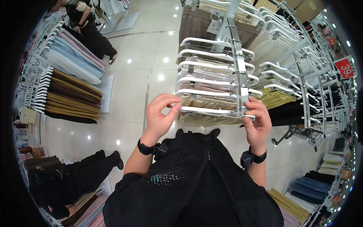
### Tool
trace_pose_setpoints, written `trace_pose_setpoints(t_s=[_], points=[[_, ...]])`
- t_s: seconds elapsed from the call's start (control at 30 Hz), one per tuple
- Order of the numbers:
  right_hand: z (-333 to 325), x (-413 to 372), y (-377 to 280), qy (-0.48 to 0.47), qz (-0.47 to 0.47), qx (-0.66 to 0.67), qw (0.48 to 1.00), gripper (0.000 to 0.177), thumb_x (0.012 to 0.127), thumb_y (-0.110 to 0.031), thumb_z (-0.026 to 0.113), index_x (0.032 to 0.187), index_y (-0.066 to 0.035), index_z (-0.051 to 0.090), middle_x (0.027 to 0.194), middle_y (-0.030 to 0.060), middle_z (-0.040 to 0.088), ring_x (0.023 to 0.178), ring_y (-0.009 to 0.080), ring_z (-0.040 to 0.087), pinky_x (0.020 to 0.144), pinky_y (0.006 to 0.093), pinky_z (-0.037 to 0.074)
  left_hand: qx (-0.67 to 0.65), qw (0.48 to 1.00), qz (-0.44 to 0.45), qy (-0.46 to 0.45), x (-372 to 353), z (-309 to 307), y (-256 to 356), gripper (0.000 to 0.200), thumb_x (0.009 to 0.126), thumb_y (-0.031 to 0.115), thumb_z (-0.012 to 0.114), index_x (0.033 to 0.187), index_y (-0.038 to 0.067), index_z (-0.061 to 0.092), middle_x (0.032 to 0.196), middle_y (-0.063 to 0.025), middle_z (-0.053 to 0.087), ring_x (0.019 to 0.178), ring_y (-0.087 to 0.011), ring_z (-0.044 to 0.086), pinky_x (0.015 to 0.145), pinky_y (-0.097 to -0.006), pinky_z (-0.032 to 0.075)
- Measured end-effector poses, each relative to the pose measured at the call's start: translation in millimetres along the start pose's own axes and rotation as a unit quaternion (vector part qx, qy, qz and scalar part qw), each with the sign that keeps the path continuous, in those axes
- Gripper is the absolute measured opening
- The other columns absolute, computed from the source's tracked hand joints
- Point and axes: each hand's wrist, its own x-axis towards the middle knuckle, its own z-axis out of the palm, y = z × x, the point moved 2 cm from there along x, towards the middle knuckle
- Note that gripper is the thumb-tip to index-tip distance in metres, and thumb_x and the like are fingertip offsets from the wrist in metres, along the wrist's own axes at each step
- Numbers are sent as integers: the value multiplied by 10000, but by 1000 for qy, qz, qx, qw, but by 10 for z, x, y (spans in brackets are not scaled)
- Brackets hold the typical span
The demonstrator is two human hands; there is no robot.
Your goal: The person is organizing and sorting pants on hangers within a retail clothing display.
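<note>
Both my hands are at the front of a metal display arm (239, 68) hung with trousers or skirts on white hangers. My left hand (160, 116) pinches the left end of the front white hanger (206, 111), thumb and forefinger curled around its tip. At the other end, my right hand (259, 123) has its fingers and thumb closed on the right end of that hanger, beside the tip of the metal arm. Beige gathered cloth (202, 103) hangs just behind it. A pinkish garment (206, 86) hangs farther back.
Racks of brown and mustard trousers (73, 96) and pale blue garments (73, 55) stand left. One person (89, 26) is at the upper left, another (79, 178) at the lower left. A red price sign (344, 68) and a wheeled cart (304, 135) are to the right.
</note>
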Motion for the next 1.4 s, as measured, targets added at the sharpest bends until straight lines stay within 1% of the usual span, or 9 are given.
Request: trace_pose_setpoints(t_s=[0.07, 0.2, 0.27, 0.47, 0.7, 0.77, 1.1, 1.3, 1.4], points=[[-7, -6, 15, -2, 11, 6, 1000, 163, 913, -90, 852, 1026, -40, 746, 1262, 146, 767, 1338, 370, 655, 1146, 497, 485, 16, 996, 1, -93, -23, 45, -5, 210, 940, 49, 807, 1146, 9, 798, 1133, -123, 804, 1042, -256, 748, 901, -381, 573], [-27, 10, -2, -8, 12, 5, 1000, 162, 915, -95, 852, 1025, -41, 746, 1263, 140, 768, 1343, 369, 651, 1152, 495, 478, 30, 993, 28, -111, -71, 183, -92, 229, 959, 82, 812, 1176, 11, 795, 1115, -131, 803, 1022, -260, 751, 882, -371, 573], [-27, 14, -13, -14, 14, 1, 1000, 156, 920, -99, 850, 1022, -44, 745, 1267, 134, 764, 1350, 367, 646, 1153, 495, 475, 21, 991, -11, -130, -99, 219, -101, 233, 990, 103, 790, 1202, 6, 788, 1109, -141, 803, 1017, -274, 753, 874, -366, 573], [-12, 8, 11, -9, 12, 11, 1000, 147, 930, -102, 844, 1016, -49, 737, 1271, 128, 756, 1362, 367, 638, 1149, 494, 476, 45, 989, -29, -139, -75, 267, -165, 226, 1013, 154, 761, 1190, 15, 784, 1105, -181, 803, 991, -359, 778, 871, -412, 604], [-13, 29, -4, -14, 10, 7, 1000, 133, 938, -96, 836, 1008, -53, 732, 1280, 130, 755, 1366, 369, 636, 1151, 496, 474, 70, 992, 0, -107, 9, 274, -196, 182, 1014, 160, 754, 1150, 44, 789, 1065, -166, 804, 931, -379, 775, 815, -420, 609], [-16, 16, 24, -13, 6, 6, 1000, 132, 937, -91, 834, 1011, -59, 729, 1293, 136, 753, 1368, 376, 635, 1162, 501, 464, 67, 991, 7, -112, 28, 260, -206, 182, 1027, 107, 732, 1173, 8, 777, 1035, -163, 796, 877, -312, 761, 784, -371, 581], [20, 43, 1, -13, -10, -13, 1000, 116, 969, -105, 802, 1004, -70, 698, 1497, 195, 671, 1498, 423, 541, 1239, 537, 391, 72, 992, 3, -101, 80, 228, -192, 172, 1024, 110, 742, 1160, 14, 790, 1033, -145, 803, 872, -279, 764, 770, -366, 577], [-5, -3, -6, -30, 41, 13, 999, 113, 983, -90, 792, 1035, -63, 695, 1505, 200, 669, 1496, 399, 554, 1228, 511, 416, -59, 991, -40, -114, 166, 5, -177, 163, 1045, 105, 725, 1121, -13, 808, 1071, -87, 827, 962, -161, 751, 857, -316, 574], [-1, 2, -36, -32, 39, 15, 999, 115, 975, -54, 791, 1039, -52, 696, 1498, 201, 674, 1461, 383, 591, 1213, 485, 446, -87, 995, -35, -41, 444, -216, -197, 168, 1043, 131, 749, 1082, -16, 820, 984, -81, 829, 890, -140, 747, 829, -295, 574]])
